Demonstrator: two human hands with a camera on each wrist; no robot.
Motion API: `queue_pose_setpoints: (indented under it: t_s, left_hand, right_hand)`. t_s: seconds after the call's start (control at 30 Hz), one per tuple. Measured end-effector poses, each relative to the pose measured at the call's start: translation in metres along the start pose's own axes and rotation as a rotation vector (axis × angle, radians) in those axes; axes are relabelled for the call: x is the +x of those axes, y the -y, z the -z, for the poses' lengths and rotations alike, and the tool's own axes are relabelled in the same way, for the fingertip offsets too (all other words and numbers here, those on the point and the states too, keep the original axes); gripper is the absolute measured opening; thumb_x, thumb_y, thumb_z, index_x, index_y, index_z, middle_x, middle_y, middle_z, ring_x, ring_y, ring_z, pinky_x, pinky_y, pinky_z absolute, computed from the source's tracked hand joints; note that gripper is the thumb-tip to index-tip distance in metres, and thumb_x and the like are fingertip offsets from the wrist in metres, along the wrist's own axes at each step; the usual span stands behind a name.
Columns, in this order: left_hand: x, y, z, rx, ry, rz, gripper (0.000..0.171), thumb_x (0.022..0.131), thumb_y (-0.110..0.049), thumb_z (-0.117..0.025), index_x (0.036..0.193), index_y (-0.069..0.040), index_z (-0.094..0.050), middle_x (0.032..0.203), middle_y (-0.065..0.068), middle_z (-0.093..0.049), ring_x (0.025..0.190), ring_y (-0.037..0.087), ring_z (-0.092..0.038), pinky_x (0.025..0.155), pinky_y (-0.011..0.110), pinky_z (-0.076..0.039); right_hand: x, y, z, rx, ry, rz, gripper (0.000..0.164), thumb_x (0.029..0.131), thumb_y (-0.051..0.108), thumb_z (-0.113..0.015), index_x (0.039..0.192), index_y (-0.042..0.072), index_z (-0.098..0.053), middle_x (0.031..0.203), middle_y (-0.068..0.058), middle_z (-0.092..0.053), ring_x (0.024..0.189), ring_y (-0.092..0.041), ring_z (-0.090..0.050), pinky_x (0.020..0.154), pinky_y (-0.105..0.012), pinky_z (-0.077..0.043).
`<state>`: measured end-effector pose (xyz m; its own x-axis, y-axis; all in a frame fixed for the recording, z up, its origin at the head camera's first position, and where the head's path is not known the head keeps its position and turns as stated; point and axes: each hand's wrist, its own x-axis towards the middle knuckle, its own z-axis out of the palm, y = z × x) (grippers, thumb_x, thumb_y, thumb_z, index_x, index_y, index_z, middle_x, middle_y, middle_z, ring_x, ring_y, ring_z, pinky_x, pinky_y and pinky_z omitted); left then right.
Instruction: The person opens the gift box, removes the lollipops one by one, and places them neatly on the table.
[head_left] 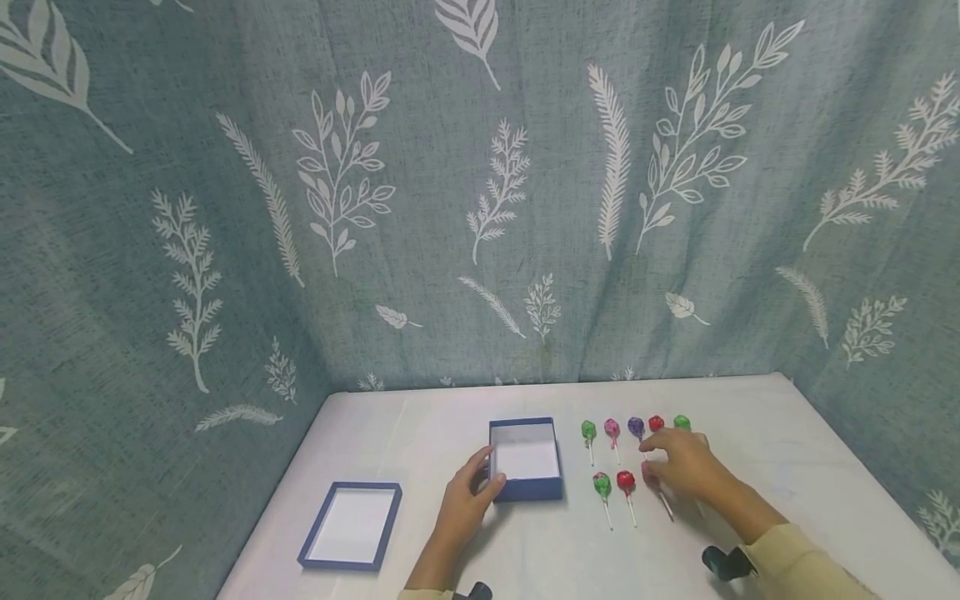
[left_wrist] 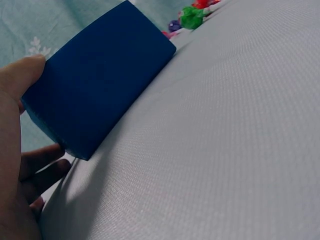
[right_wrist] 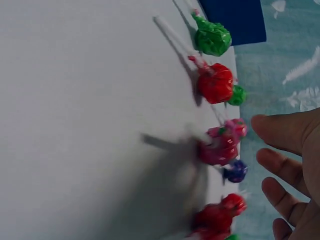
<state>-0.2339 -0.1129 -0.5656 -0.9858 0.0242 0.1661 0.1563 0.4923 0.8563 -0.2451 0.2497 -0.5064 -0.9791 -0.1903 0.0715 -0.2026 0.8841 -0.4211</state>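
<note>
My left hand [head_left: 465, 500] grips the left front corner of an open blue box [head_left: 528, 490] with a white inside, thumb along the front wall and fingers at the left side. In the left wrist view the box's blue wall [left_wrist: 100, 75] fills the space beside the thumb. My right hand [head_left: 690, 467] hovers over the lollipops, fingers apart with nothing between them. Just under its fingertips lies a pink lollipop [right_wrist: 220, 150], with a red lollipop [right_wrist: 215, 82] beside it. The hand hides part of the front row in the head view.
Lollipops lie in two rows right of the box, among them a green lollipop [head_left: 588, 430], a pink one [head_left: 612, 427] and a purple one [head_left: 636, 427]. A blue-rimmed lid [head_left: 352, 525] lies at the left on the white table [head_left: 585, 567]. A patterned curtain [head_left: 420, 250] stands behind.
</note>
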Motion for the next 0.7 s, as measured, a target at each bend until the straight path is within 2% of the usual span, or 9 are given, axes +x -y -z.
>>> queue_pose_setpoints:
  t_s: [0.23,0.37,0.53,0.7]
  left_hand:
    - [0.001,0.001,0.001,-0.003,0.002,-0.009,0.056,0.091,-0.046,-0.065,0.141,-0.026,-0.051,0.136,0.008,-0.056,0.128,0.030,-0.050,0.109,0.055,-0.032]
    - [0.001,0.002,0.000,-0.001,0.006,-0.004,0.056,0.091,-0.047,-0.064,0.141,-0.027,-0.051,0.137,0.008,-0.056,0.128,0.030,-0.050,0.108,0.054,-0.033]
    - [0.002,0.003,0.000,-0.004,0.010,-0.010,0.057,0.090,-0.049,-0.064,0.141,-0.028,-0.051,0.138,0.007,-0.055,0.127,0.030,-0.051,0.108,0.053,-0.034]
    - [0.002,0.003,0.000,-0.005,0.009,-0.003,0.057,0.090,-0.052,-0.063,0.141,-0.030,-0.051,0.137,0.007,-0.055,0.127,0.029,-0.051,0.108,0.054,-0.033]
  right_hand:
    - [0.019,0.018,0.012,-0.127,0.031,0.119,0.023,0.085,0.023,-0.076,0.106,0.016,-0.073,0.113,-0.007,-0.067,0.115,-0.036,-0.054,0.094,-0.063,-0.037]
    - [0.028,0.030,0.014,-0.138,0.038,0.178,0.022,0.084,0.022,-0.077,0.106,0.017,-0.074,0.110,-0.003,-0.068,0.112,-0.031,-0.056,0.093,-0.059,-0.039]
    - [0.035,0.047,0.015,-0.159,0.014,0.324,0.019,0.083,0.019,-0.077,0.102,0.015,-0.075,0.101,0.002,-0.069,0.102,-0.025,-0.059,0.086,-0.053,-0.043]
    - [0.045,0.066,0.010,-0.191,0.032,0.413,0.014,0.083,0.019,-0.077,0.098,0.017,-0.075,0.097,0.005,-0.069,0.099,-0.021,-0.059,0.084,-0.050,-0.044]
